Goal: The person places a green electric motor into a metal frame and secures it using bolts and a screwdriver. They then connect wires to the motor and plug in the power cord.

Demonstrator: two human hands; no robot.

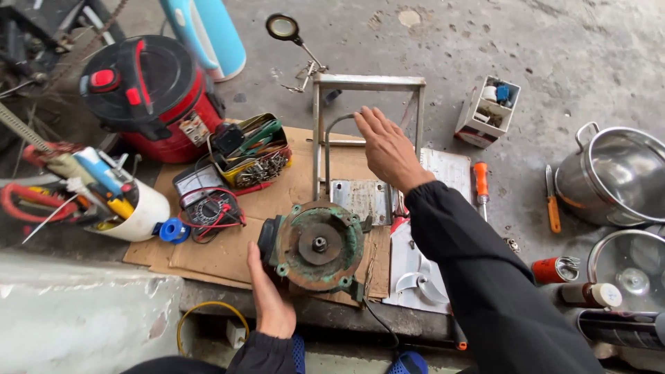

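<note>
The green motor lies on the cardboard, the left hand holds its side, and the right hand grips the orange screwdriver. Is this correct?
Not quite. In the head view the right hand is open and reaches toward the metal frame; the orange screwdriver lies untouched beside it. The green motor, cardboard and left hand are as stated.

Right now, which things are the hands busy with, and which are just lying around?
In use:
- green motor, steadied by the left hand
- metal frame, which the right hand reaches over

Lying about:
- red vacuum cleaner
- multimeter
- tray of tools
- orange screwdriver
- steel pot
- magnifying glass
</note>
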